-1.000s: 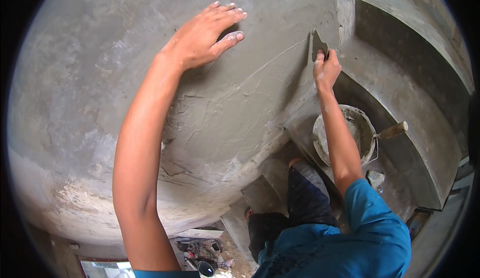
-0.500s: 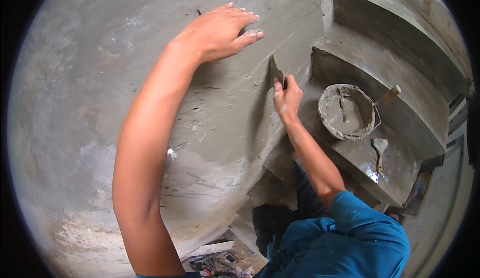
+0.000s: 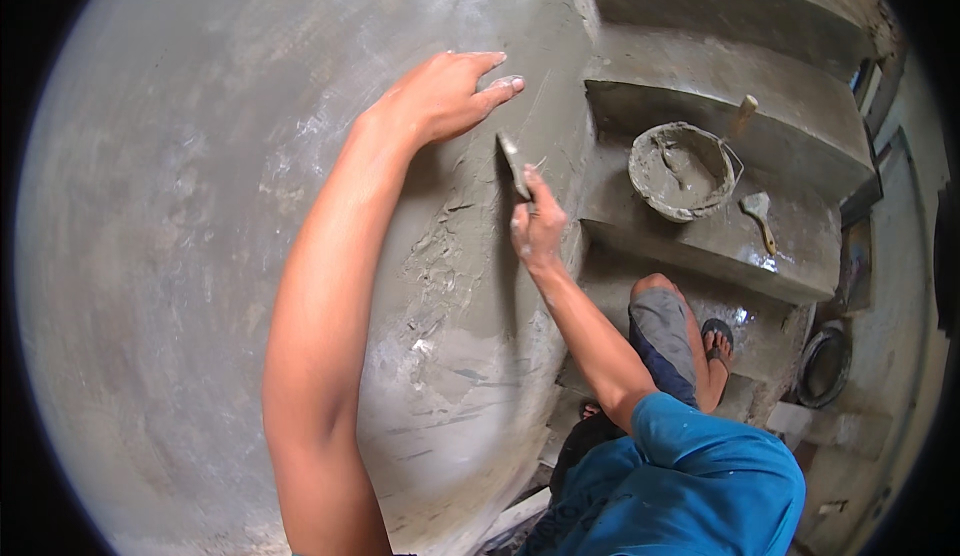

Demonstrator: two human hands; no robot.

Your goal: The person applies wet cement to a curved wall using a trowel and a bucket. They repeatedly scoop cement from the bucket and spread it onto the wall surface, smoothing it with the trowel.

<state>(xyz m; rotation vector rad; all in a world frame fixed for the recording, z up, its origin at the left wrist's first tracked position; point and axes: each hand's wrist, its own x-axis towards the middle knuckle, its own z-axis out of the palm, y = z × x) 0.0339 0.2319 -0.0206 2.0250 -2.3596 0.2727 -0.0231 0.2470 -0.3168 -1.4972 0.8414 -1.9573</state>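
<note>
Wet grey plaster covers the wall [image 3: 440,246], with rough ridges and scraped streaks between my arms. My right hand [image 3: 540,226] is closed round a trowel [image 3: 513,166], whose thin blade points up and to the left, close to the plaster; whether its edge touches cannot be made out. Higher and to the left, my left hand [image 3: 437,96] lies near the wall with thumb and fingers apart, holding nothing. Some of its fingers are hidden behind the hand, and pale plaster smears its fingertips.
Concrete steps [image 3: 720,66] rise on the right. On one stands a bucket [image 3: 648,199] of wet mortar, beside a brush with a pale handle [image 3: 768,234]. Another wooden handle [image 3: 747,108] sticks up behind the bucket. A black round tub [image 3: 824,366] lies lower right.
My right hand has moved left and down with the trowel, its blade now tilted more to the left. The view has shifted, showing my leg and sandalled foot on the steps.
</note>
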